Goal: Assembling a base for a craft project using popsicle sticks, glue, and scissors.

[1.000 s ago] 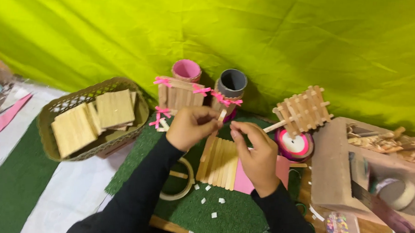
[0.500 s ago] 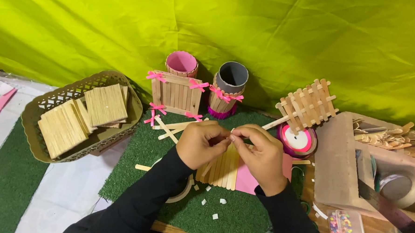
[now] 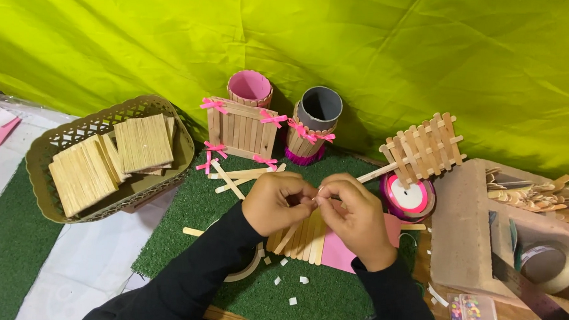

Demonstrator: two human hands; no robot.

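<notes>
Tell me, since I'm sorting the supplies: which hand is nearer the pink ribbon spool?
Right. The right hand sits just left of the round pink ribbon spool; the left hand is farther left, beyond the right one.

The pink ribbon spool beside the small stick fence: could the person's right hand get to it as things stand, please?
Probably yes. The ribbon spool lies flat, just right of the right hand, with only bare green mat between; the stick fence leans over its far edge only. Both hands are pinching something small.
</notes>
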